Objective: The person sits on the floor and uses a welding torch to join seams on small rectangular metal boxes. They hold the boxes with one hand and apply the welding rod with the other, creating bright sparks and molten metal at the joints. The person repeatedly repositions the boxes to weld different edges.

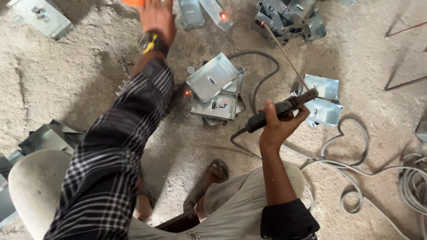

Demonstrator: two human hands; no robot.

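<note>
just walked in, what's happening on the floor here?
A person sits low over a dusty concrete floor with folded sheet-metal boxes scattered about. The right hand grips a welding electrode holder, its rod angled up to a pile of boxes, the tip glowing orange. The left hand is stretched forward at the top edge of view, touching something orange that is mostly cut off. A stack of boxes lies between the arms, and grey cable loops on the right.

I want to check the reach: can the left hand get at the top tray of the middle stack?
Probably yes: the left hand is raised beyond the stack, and nothing covers the top tray.
</note>
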